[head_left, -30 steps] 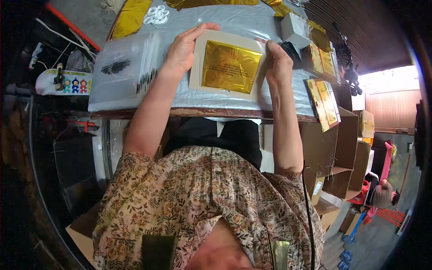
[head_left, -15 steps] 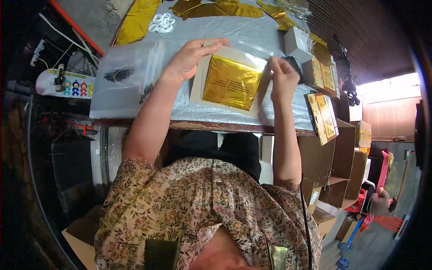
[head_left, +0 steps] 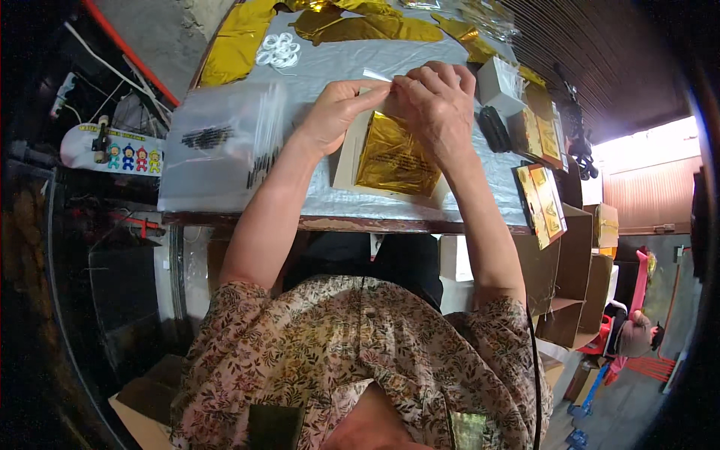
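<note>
A gold foil packet (head_left: 398, 166) with small dark print lies on a pale card (head_left: 346, 169) near the table's front edge. Clear plastic film, seemingly a bag, covers them; much of its outline is hard to make out. My left hand (head_left: 334, 116) pinches the film's top edge, thumb and fingers closed. Right beside it, my right hand (head_left: 439, 105) has its fingers curled down at the same edge, its palm over the packet's upper right part. A short white strip (head_left: 377, 75) sticks out just beyond my fingertips.
A stack of clear plastic bags (head_left: 217, 169) lies to the left. White ties (head_left: 278, 51) and gold foil sheets (head_left: 367, 28) are farther back. At right are a white box (head_left: 501, 84), a black case (head_left: 493, 129), printed cards (head_left: 541, 202) and cardboard boxes (head_left: 574, 262).
My right hand has swung left and away from me, from the packet's right side to beside my left hand's fingertips. My left hand still grips the top edge.
</note>
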The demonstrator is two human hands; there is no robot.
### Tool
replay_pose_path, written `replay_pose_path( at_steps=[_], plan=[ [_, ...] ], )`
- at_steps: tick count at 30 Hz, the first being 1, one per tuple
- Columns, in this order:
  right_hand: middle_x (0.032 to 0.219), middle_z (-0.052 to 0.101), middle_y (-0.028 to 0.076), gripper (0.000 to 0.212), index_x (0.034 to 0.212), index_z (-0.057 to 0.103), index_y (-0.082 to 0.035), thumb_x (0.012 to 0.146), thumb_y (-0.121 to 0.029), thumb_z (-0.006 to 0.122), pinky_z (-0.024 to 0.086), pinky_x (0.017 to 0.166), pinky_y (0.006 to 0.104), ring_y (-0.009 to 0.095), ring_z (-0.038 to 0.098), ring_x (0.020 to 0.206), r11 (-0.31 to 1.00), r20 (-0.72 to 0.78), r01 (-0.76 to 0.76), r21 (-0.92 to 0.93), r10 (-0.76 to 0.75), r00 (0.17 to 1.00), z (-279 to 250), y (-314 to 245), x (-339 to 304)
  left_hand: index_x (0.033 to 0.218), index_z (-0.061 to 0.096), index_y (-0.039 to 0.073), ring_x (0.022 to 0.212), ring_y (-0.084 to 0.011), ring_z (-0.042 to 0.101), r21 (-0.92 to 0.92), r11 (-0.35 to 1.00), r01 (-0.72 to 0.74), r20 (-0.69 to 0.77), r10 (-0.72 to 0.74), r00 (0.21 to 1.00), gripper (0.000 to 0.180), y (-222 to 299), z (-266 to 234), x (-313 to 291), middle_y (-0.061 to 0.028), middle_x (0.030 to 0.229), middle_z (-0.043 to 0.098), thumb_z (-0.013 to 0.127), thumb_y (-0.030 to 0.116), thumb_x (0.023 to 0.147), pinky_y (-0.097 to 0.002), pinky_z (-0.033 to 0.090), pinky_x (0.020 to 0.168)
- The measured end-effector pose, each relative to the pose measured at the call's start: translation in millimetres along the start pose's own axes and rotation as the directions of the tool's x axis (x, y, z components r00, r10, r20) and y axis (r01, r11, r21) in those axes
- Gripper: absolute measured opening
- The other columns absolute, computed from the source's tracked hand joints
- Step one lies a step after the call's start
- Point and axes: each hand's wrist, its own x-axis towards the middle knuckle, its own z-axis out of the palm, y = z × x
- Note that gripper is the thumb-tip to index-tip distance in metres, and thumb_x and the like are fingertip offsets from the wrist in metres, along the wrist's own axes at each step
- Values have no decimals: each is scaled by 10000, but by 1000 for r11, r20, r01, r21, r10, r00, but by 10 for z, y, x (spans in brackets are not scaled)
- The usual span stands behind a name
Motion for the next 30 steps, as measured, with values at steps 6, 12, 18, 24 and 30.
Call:
replay_pose_path(
  at_steps=[6,12,18,24,30],
  plan=[
    [910,670,7,160,879,698,-103,734,-92,765,424,969,424,224,635,1008,999,-13,43,-15,-44,999,78,43,69,1222,708,-26,1038,-88,636,46,999,0,42,-2,999,307,84,34,-46,-40,1138,721,655,202,1024,-268,492,937],
    [884,663,45,114,838,666,-93,756,-67,741,448,932,422,284,628,943,989,5,-127,77,127,992,189,211,77,1245,688,-37,1097,-131,652,40,999,-37,18,37,999,344,-9,60,34,-66,1184,715,653,224,1024,-295,509,972],
    [1020,757,96,288,1157,743,-19,1006,-203,580,531,731,251,130,688,845,209,223,-632,746,816,533,-590,1314,-307,1350,616,-13,1184,-193,649,-150,988,46,33,-42,999,406,8,-167,41,-114,1282,693,622,244,1036,-348,512,1041],
    [1242,645,115,301,1294,623,16,1024,-117,613,515,950,259,166,608,1178,124,386,-698,705,758,525,-2630,2011,-1654,1361,609,4,1185,-202,649,-190,981,41,-42,-50,998,417,-104,-264,63,-114,1289,690,648,249,1025,-354,517,1033],
    [1134,679,98,244,1240,625,12,1028,-104,590,522,883,277,185,649,992,258,475,-892,371,773,421,-3948,1789,-4207,1426,533,15,1214,-222,635,-202,968,152,-45,-164,985,469,-200,-174,139,-129,1312,675,646,233,1026,-367,507,1051]
  ],
)
